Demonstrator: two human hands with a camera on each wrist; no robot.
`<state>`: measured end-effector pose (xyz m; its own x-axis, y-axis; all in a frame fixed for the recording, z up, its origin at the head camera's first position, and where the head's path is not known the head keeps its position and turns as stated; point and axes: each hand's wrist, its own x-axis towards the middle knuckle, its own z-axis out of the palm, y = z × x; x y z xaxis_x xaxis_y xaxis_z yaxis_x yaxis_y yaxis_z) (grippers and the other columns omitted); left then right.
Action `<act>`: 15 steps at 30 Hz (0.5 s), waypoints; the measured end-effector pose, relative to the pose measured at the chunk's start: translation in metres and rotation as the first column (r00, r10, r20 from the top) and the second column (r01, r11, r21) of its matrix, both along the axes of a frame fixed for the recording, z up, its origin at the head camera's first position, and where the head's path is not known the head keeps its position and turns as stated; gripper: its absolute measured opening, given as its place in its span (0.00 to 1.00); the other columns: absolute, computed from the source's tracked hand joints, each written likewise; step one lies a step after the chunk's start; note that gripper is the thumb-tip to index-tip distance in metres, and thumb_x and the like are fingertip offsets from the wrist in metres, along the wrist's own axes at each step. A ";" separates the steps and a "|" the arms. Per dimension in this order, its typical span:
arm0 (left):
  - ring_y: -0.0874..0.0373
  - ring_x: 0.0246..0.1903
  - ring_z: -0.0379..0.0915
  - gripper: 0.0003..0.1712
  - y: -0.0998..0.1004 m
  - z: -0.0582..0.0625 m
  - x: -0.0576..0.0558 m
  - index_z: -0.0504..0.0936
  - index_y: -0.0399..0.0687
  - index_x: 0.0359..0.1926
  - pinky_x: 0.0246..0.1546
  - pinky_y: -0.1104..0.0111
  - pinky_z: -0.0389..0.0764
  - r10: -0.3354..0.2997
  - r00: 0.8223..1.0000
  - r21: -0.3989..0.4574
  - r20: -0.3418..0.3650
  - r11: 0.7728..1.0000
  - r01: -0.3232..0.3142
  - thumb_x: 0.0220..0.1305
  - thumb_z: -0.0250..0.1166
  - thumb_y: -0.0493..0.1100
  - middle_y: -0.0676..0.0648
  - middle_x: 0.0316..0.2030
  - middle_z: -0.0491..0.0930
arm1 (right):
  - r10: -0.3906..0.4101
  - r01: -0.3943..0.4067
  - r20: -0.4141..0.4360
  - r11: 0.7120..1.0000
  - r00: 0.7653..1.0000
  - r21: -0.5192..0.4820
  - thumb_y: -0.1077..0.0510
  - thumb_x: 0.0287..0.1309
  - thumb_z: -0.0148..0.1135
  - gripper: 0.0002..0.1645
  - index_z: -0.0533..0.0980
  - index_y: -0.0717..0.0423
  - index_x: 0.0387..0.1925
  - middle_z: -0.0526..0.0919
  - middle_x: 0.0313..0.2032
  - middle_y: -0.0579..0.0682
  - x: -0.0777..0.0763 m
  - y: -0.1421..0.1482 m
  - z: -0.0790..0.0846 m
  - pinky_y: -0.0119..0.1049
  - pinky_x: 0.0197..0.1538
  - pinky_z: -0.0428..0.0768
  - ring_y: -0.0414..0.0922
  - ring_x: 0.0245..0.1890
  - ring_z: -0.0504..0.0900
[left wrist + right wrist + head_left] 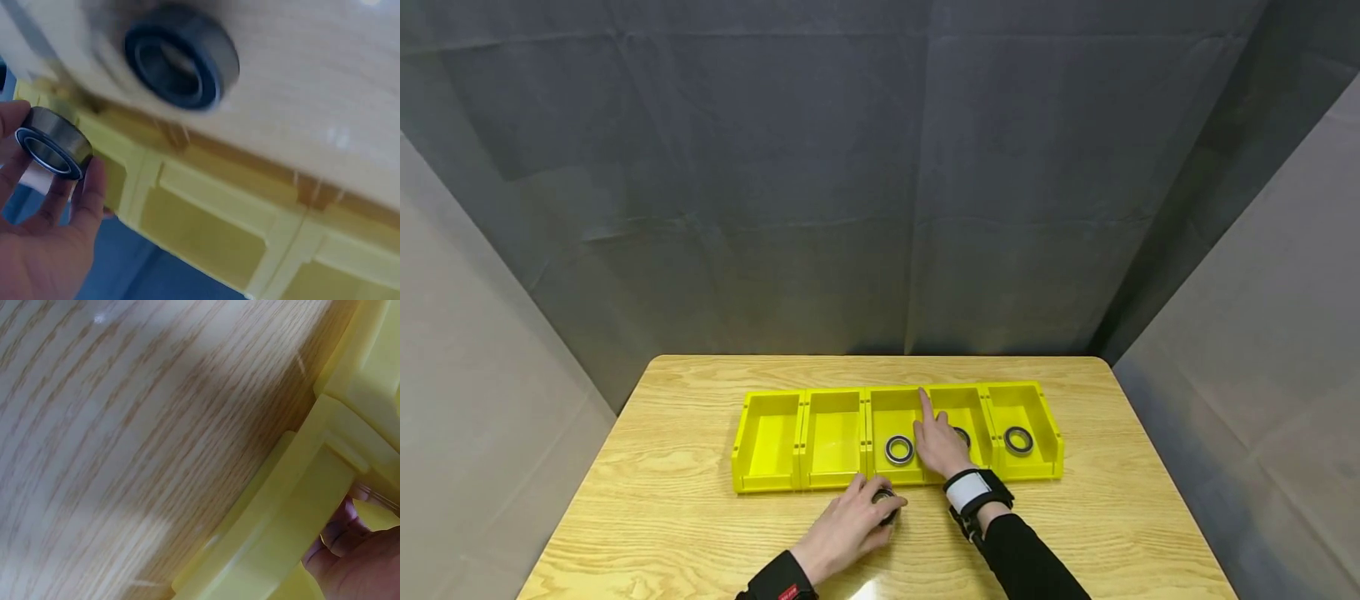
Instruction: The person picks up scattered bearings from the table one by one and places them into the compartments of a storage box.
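My left hand (850, 525) is at the front of the yellow bins, holding a ball bearing (53, 144) between thumb and fingertips. A second bearing (181, 56) shows against the wooden table in the left wrist view; in the head view it is hidden. My right hand (942, 442) reaches over the divider between the middle bin and the one right of it, index finger stretched toward the back rim. Beside that hand lies a bearing (962, 436), partly covered by it. Another bearing (898, 450) lies flat in the middle bin (883, 404), left of my right hand.
Several yellow bins stand joined in a row on the wooden table (700, 542). The rightmost bin (1011, 400) contains a bearing (1018, 441). At the left end are two bins without bearings (775, 425). A dark cloth (850, 208) hangs behind the table.
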<state>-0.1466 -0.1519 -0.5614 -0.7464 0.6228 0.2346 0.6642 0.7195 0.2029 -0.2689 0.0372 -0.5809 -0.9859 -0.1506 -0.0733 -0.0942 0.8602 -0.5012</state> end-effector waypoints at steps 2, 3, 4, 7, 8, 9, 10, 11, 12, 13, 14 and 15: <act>0.57 0.44 0.69 0.20 -0.003 0.004 -0.005 0.84 0.57 0.56 0.35 0.75 0.79 0.022 1.000 0.015 -0.016 1.000 -0.022 0.63 0.71 0.48 0.48 0.54 0.78 | 0.002 -0.002 -0.008 1.000 1.000 -0.006 0.53 0.77 0.45 0.37 0.45 0.47 0.80 0.74 0.53 0.74 0.000 0.000 0.000 0.38 0.20 0.67 0.49 0.17 0.72; 0.57 0.43 0.69 0.20 -0.004 0.007 -0.008 0.84 0.56 0.56 0.36 0.74 0.79 0.035 0.999 0.024 -0.026 0.999 -0.034 0.63 0.71 0.48 0.48 0.54 0.78 | 0.003 -0.003 -0.010 1.000 1.000 -0.005 0.53 0.77 0.45 0.37 0.45 0.47 0.80 0.74 0.53 0.74 0.000 0.000 -0.001 0.38 0.20 0.67 0.49 0.16 0.71; 0.57 0.43 0.68 0.20 -0.006 0.009 -0.010 0.84 0.56 0.56 0.36 0.74 0.78 0.050 0.998 0.030 -0.035 0.998 -0.049 0.63 0.71 0.48 0.47 0.54 0.78 | 0.005 -0.005 -0.013 1.000 1.000 -0.007 0.53 0.77 0.46 0.37 0.45 0.47 0.80 0.74 0.52 0.74 0.000 0.000 -0.001 0.38 0.20 0.67 0.49 0.16 0.71; 0.55 0.44 0.69 0.20 -0.010 0.014 -0.017 0.84 0.54 0.57 0.35 0.72 0.79 0.094 0.994 0.058 -0.048 0.994 -0.092 0.64 0.70 0.48 0.46 0.54 0.77 | 0.004 -0.005 -0.012 1.000 1.000 -0.015 0.53 0.77 0.46 0.38 0.45 0.47 0.80 0.74 0.52 0.74 -0.001 0.000 -0.001 0.37 0.19 0.66 0.49 0.15 0.70; 0.54 0.45 0.70 0.20 -0.012 0.016 -0.019 0.84 0.53 0.57 0.36 0.72 0.80 0.109 0.993 0.068 -0.050 0.992 -0.105 0.64 0.70 0.48 0.46 0.55 0.77 | 0.004 -0.004 -0.008 1.000 1.000 -0.017 0.53 0.77 0.46 0.38 0.45 0.47 0.80 0.74 0.53 0.74 -0.001 0.000 -0.002 0.37 0.19 0.66 0.48 0.15 0.70; 0.53 0.45 0.70 0.21 -0.013 0.018 -0.021 0.83 0.53 0.58 0.35 0.71 0.80 0.124 0.991 0.077 -0.050 0.990 -0.120 0.64 0.70 0.48 0.45 0.55 0.77 | 0.004 -0.004 -0.007 1.000 1.000 -0.020 0.53 0.77 0.46 0.38 0.45 0.47 0.80 0.74 0.53 0.74 -0.001 0.000 -0.002 0.37 0.19 0.66 0.48 0.15 0.70; 0.52 0.45 0.71 0.21 -0.014 0.020 -0.023 0.83 0.53 0.58 0.35 0.70 0.81 0.138 0.989 0.085 -0.055 0.987 -0.133 0.65 0.69 0.48 0.45 0.55 0.77 | 0.005 -0.005 -0.008 1.000 1.000 -0.024 0.53 0.77 0.46 0.38 0.45 0.47 0.80 0.74 0.53 0.74 -0.001 0.000 -0.002 0.36 0.19 0.65 0.48 0.15 0.70; 0.52 0.45 0.71 0.21 -0.016 0.022 -0.024 0.83 0.52 0.58 0.36 0.69 0.82 0.149 0.987 0.097 -0.061 0.985 -0.143 0.65 0.70 0.48 0.45 0.55 0.77 | 0.003 -0.003 -0.002 1.000 1.000 -0.028 0.53 0.77 0.45 0.38 0.45 0.46 0.80 0.74 0.53 0.74 -0.001 0.000 -0.002 0.36 0.19 0.65 0.48 0.15 0.70; 0.51 0.45 0.71 0.21 -0.017 0.024 -0.026 0.83 0.52 0.58 0.36 0.69 0.82 0.160 0.985 0.106 -0.070 0.983 -0.152 0.64 0.70 0.47 0.45 0.55 0.77 | 0.004 -0.004 -0.002 0.999 1.000 -0.033 0.53 0.77 0.45 0.38 0.45 0.47 0.80 0.74 0.53 0.74 -0.001 0.000 -0.002 0.36 0.19 0.65 0.48 0.15 0.70; 0.51 0.45 0.72 0.21 -0.018 0.025 -0.027 0.83 0.52 0.58 0.36 0.68 0.82 0.171 0.982 0.116 -0.080 0.980 -0.161 0.64 0.70 0.47 0.44 0.55 0.78 | 0.005 -0.005 -0.001 0.999 1.000 -0.036 0.53 0.77 0.45 0.38 0.45 0.47 0.80 0.74 0.53 0.75 0.000 0.000 -0.001 0.36 0.19 0.65 0.49 0.15 0.70; 0.51 0.45 0.72 0.21 -0.019 0.027 -0.029 0.83 0.52 0.57 0.37 0.67 0.83 0.181 0.979 0.126 -0.092 0.978 -0.168 0.64 0.70 0.47 0.44 0.55 0.78 | 0.006 -0.006 0.001 0.999 1.000 -0.038 0.53 0.77 0.45 0.37 0.45 0.47 0.80 0.74 0.53 0.75 0.000 0.000 -0.001 0.36 0.19 0.65 0.49 0.15 0.70; 0.51 0.45 0.72 0.21 -0.020 0.028 -0.030 0.83 0.52 0.57 0.37 0.66 0.83 0.189 0.977 0.136 -0.101 0.975 -0.175 0.63 0.71 0.46 0.44 0.55 0.78 | 0.009 -0.009 0.001 0.999 1.000 -0.041 0.53 0.77 0.45 0.37 0.45 0.48 0.80 0.74 0.53 0.75 0.000 0.000 -0.001 0.36 0.19 0.65 0.48 0.15 0.70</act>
<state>-0.1766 -0.1717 -0.5336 -0.8088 0.4391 0.3913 0.5481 0.8040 0.2307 -0.2692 0.0374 -0.5821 -0.9844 -0.1625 -0.0676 -0.1016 0.8381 -0.5359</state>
